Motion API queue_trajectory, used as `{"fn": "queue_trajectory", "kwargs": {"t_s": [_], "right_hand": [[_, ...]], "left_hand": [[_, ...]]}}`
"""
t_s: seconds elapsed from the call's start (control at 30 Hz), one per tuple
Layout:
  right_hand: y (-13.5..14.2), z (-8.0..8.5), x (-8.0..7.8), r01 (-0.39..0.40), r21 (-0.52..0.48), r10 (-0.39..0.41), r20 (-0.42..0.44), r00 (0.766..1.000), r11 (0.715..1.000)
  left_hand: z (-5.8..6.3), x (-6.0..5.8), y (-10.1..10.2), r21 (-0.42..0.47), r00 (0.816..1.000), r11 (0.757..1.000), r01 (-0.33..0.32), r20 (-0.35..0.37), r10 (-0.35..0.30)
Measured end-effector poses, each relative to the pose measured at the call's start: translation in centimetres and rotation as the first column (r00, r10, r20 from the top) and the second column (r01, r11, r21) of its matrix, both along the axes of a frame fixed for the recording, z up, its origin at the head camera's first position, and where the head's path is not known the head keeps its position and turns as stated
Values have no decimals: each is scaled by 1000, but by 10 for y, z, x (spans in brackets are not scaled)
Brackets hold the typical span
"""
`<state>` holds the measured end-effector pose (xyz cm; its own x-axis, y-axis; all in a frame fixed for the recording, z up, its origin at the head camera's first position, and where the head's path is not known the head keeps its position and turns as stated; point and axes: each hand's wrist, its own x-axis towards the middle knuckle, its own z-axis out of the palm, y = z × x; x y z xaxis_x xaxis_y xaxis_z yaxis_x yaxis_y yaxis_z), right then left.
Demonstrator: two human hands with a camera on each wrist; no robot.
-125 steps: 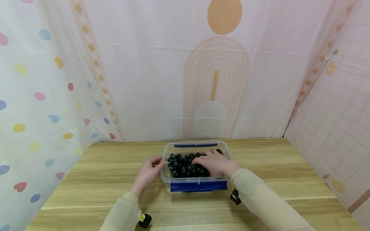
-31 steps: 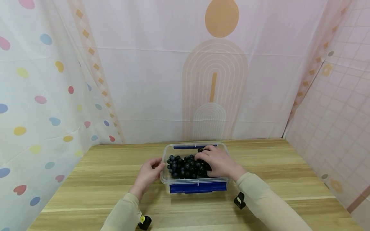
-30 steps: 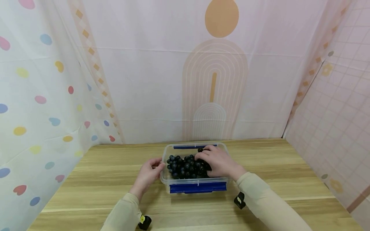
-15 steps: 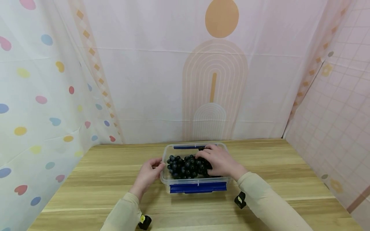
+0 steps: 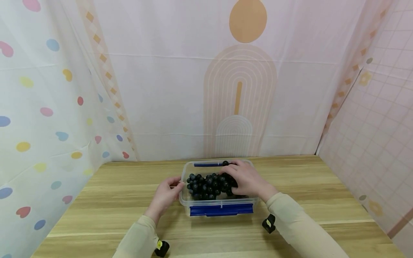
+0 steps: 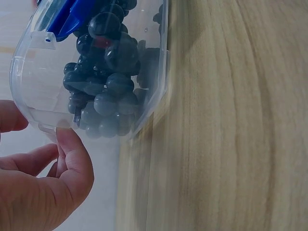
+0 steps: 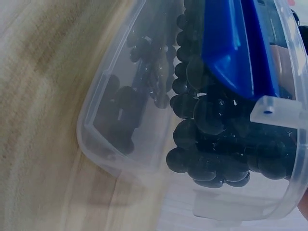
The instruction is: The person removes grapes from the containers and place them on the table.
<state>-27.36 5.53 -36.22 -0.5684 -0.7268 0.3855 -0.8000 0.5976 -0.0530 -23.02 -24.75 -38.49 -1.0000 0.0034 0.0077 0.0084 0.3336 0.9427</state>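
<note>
While the grapes (image 5: 203, 186) lie in the open box (image 5: 221, 202): I'm relying on its walls to contain them.
Right hand (image 5: 247, 178): curled round some grapes; squeezing hard could, I judge, split skins or pull berries loose.
Left hand (image 5: 164, 196): pinching the box at its left end; if that slips, the box could skid across the worktop (image 5: 113, 200).
Back rim (image 5: 206, 161): one grape (image 5: 225, 163) shows near it; a knock might tip it out.

Pale patterned curtains (image 5: 164, 89), wood-grain table (image 5: 106, 197)
</note>
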Motion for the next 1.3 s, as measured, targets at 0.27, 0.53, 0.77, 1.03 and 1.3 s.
{"fn": "queue_trajectory", "kwargs": {"t_s": [0.27,0.53,0.77,1.03,1.3], "right_hand": [[2,2,0,-12,-12,11,-17,1000,1000],[4,5,-2,-39,-29,37,-62,997,999],[7,8,-3,-57,-42,52,-111,993,998],[7,10,-5,-82,-102,67,-140,988,991],[7,13,-5,-83,-109,67,-142,988,991]], "left_hand": [[-2,-2,0,-2,1000,1000,-4,-2,4],[-3,-2,0,7,1000,1000,-1,-1,1],[-1,-2,1,-4,1000,1000,-1,3,1],[0,-4,0,-14,1000,1000,1,2,-1],[-1,-3,-1,0,1000,1000,15,8,-15]]}}
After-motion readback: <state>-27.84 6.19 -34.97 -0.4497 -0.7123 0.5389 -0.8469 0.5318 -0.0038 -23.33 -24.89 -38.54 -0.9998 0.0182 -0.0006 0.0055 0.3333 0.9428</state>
